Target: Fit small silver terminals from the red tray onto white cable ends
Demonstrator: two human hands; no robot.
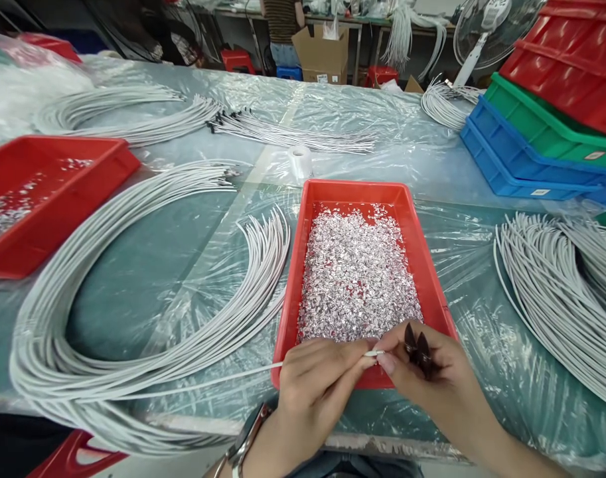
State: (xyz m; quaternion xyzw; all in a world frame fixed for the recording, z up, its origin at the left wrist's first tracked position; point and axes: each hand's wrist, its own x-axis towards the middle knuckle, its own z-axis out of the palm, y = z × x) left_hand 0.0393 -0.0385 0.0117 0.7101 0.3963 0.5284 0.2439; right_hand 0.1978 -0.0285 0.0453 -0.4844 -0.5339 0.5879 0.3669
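Note:
My left hand (315, 378) is closed around a white cable (253, 370), which runs from the coil at left to the fingertips. At the cable's end (373, 353), my right thumb and forefinger pinch the tip. A small pair of cutters (418, 350) with two dark pointed jaws is tucked in my right hand (427, 375); its handles are hidden. Both hands are over the near edge of a red tray (291, 312). Many silvery scraps (357, 272) cover the tray's bottom.
Left of the tray lies a large coil of white cables (48, 318). Another red tray (83, 206) stands far left. More cables (546, 285) lie at right, below stacked blue and green bins (531, 153). A clear tape roll (300, 161) stands behind the tray.

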